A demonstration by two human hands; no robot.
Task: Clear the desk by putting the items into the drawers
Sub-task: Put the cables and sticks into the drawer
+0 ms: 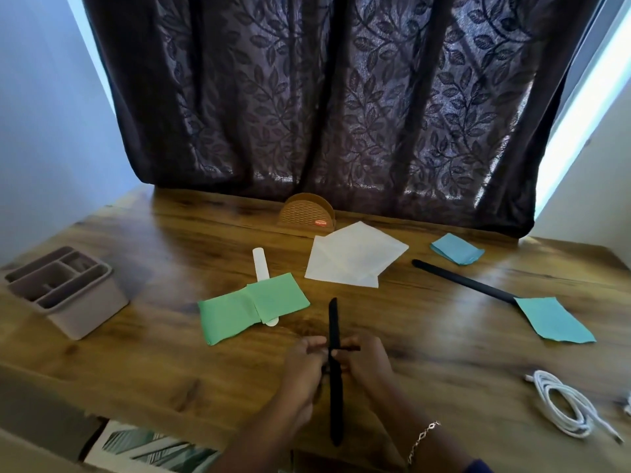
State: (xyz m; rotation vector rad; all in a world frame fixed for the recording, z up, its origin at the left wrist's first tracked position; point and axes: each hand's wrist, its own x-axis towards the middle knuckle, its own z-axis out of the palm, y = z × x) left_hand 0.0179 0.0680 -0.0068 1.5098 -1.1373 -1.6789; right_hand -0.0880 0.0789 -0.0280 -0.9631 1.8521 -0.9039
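Holding a black strip [335, 387] in both hands above the desk [164, 370]

Both hands meet at the near middle of the desk, one to each side of the black strip. It runs near to far, its far tip over the wood and its near end past the desk's near edge. The left hand [302, 368] has its grip closed on the strip from the left, fingers curled in against it. The right hand [367, 365], with a bracelet [423, 438] on its wrist, pinches it from the right. A thin dark piece pokes out sideways by the right fingertips; I cannot tell what it is.

Just beyond the hands lie two green papers [246, 307], overlapping, with a white strip [261, 264] sticking out from under them at the far and near sides. Right of those sits a loose pile of white papers [355, 262], and behind it, against the dark leaf-patterned curtain [324, 97], stands a brown rounded holder [305, 215].

At the left edge is a grey divided organiser [65, 290]. On the right side a second black strip [464, 280] lies slantwise, its near end tucked under a teal paper [555, 320]; a blue paper [457, 249] lies farther back. A coiled white cable [563, 406] rests at the near right.

Below the near left edge shows a pale box or drawer [102, 435] holding something green-striped; I cannot tell which it is.
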